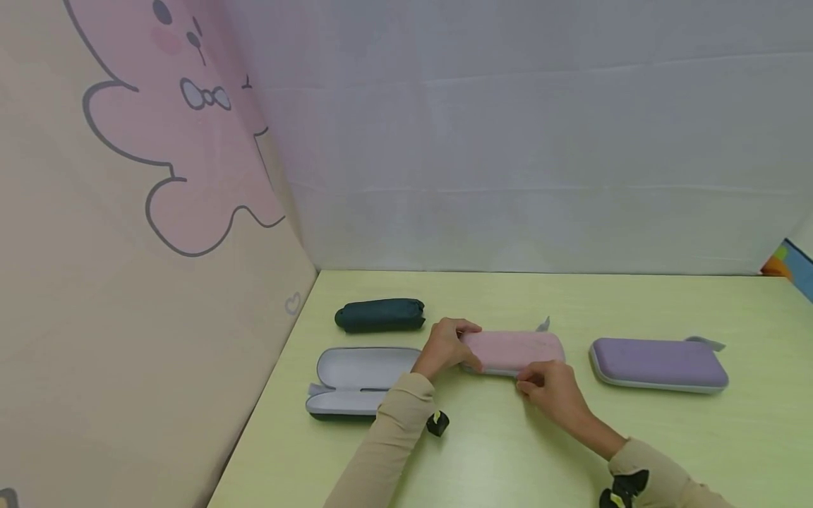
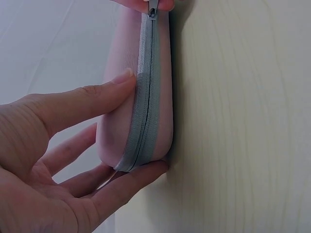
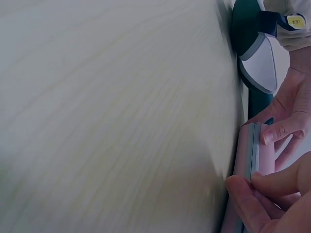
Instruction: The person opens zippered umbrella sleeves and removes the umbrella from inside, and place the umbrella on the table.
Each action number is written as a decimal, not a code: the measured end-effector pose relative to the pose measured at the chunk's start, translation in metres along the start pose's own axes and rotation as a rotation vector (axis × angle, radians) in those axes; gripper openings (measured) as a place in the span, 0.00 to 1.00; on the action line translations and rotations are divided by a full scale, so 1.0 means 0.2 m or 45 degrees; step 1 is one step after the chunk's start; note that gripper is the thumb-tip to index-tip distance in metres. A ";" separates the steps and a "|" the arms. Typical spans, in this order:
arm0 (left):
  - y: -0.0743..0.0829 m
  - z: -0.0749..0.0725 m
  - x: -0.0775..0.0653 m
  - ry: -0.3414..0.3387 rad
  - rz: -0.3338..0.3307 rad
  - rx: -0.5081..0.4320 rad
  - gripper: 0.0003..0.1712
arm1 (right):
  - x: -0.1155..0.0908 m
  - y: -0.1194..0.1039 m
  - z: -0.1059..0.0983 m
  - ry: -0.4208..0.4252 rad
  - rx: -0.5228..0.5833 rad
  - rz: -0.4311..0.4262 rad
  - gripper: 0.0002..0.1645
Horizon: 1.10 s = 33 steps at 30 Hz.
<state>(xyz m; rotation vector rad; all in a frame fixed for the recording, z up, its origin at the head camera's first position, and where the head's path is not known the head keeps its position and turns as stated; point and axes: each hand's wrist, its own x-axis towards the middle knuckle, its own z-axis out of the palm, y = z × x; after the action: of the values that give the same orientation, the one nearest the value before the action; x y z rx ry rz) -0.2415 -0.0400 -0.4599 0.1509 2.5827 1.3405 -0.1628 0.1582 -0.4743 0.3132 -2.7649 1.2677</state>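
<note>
A pink zippered case [image 1: 514, 351] with a grey zipper band lies closed on the table, its front side toward me. My left hand [image 1: 442, 347] grips the case's left end, with the thumb on the front edge and the fingers around the end, as the left wrist view shows. At the front edge, my right hand [image 1: 554, 391] pinches the metal zipper pull [image 2: 153, 8] between thumb and fingertips. The zipper [image 2: 146, 104] looks closed between the pull and the left end. Farther right along the zipper, the right hand covers the view.
Left of the hands, a dark green case [image 1: 346, 402] with a pale grey lining stands open, partly behind my left arm. Behind it lies a dark green rolled bundle [image 1: 381, 315], like a folded umbrella. A purple case [image 1: 660, 363] rests closed at the right. Walls border the table's left and back.
</note>
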 end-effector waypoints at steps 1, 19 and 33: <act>0.00 0.00 0.00 0.001 -0.001 0.001 0.38 | 0.00 0.00 0.00 0.002 -0.001 0.000 0.05; 0.00 0.00 0.01 -0.002 0.001 0.023 0.38 | 0.01 -0.01 0.04 -0.002 0.095 -0.001 0.06; 0.01 0.01 0.01 0.012 -0.001 0.049 0.38 | 0.01 -0.03 0.07 0.003 0.100 0.022 0.05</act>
<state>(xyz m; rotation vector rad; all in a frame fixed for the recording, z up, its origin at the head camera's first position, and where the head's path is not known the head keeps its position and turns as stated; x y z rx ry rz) -0.2428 -0.0372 -0.4603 0.1509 2.6170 1.2948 -0.1639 0.1439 -0.4786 0.2935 -2.7265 1.3827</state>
